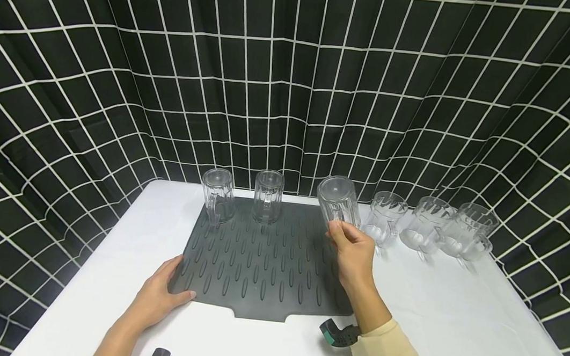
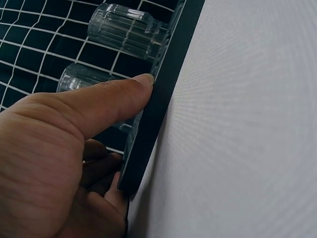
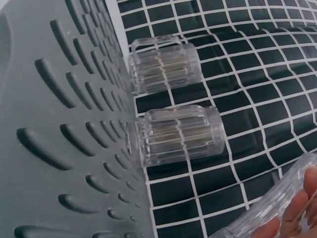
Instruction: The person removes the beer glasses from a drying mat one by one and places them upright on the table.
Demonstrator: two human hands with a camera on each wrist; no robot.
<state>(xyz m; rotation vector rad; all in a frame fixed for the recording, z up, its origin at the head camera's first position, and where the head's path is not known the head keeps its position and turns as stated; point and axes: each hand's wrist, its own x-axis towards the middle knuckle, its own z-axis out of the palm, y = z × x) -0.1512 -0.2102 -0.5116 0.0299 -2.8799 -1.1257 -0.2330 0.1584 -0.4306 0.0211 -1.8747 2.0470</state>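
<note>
My right hand point(image 1: 355, 254) grips a clear glass mug point(image 1: 337, 194) by its handle side, base up, over the back right of a dark grey ridged drying mat point(image 1: 261, 263). In the right wrist view, the fingertips point(image 3: 292, 213) curl against this mug's side. Two more glass mugs stand upside down at the mat's back edge: one at the left corner point(image 1: 218, 196), the other nearer the middle point(image 1: 268, 197). My left hand point(image 1: 155, 297) rests at the mat's front left corner, thumb on the front edge and fingers along the left side.
Right of the mat, three upright glass mugs stand in a row on the white table: the nearest to it point(image 1: 384, 218), a middle one point(image 1: 425, 224) and the far right one point(image 1: 468, 230). A black cloth with white grid lines point(image 1: 280, 91) hangs behind and at both sides.
</note>
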